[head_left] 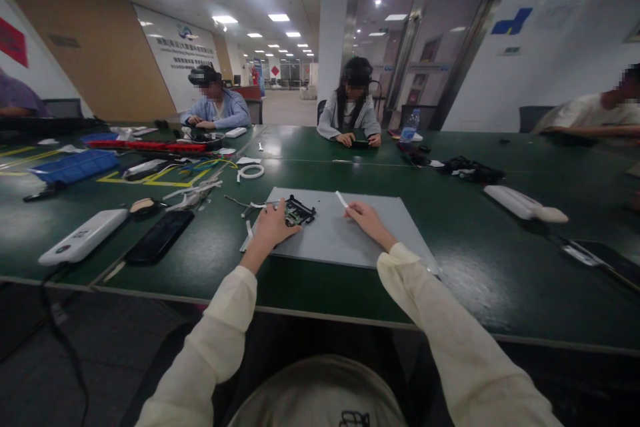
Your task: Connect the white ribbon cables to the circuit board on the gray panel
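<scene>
My left hand (271, 227) grips the near left side of a circuit board in a black frame (303, 211), its thumb along the near edge. The board lies on a light grey panel (345, 240), and my fingers hide part of it. Between thumb and fingers of my right hand (367, 217) is a narrow white strip (341, 199), its free end pointing up and left above the panel. Thin cables (249, 207) lie just left of the board.
A white ring of tape (251, 172), a black phone (159, 238), a white device (84, 237) and a blue tray (75, 167) are to the left. On the right lies another white device (523, 203). People sit across the green table (300, 147), near a water bottle (410, 125).
</scene>
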Demonstrator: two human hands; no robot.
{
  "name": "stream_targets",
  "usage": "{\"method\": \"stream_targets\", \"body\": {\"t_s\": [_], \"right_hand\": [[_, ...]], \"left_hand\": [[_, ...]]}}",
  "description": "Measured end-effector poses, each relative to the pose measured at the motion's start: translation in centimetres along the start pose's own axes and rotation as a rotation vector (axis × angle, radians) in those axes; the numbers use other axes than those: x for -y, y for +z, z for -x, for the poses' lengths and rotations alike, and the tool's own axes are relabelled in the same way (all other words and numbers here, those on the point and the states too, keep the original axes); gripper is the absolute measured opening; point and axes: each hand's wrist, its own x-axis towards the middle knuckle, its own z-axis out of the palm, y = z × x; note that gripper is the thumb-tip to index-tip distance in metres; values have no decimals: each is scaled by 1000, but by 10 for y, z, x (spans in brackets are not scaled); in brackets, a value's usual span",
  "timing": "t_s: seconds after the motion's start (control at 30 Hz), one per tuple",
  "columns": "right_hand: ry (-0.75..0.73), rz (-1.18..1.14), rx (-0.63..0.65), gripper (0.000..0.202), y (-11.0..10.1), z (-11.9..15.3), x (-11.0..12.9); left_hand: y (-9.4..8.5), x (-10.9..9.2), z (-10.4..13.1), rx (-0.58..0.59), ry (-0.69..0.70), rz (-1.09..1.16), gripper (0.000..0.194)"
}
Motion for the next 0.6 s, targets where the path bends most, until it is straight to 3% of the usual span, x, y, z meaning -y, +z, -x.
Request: {"method": "stream_targets", "body": {"t_s": [0.27,0.6], "right_hand": [[6,-27,-7,21,0,-3,-7],[-7,5,-23,21,3,-3,-4]], "left_hand": [[3,-31,6,-146,-78,84,84],[4,-84,12,-49,-117,75,85]]}}
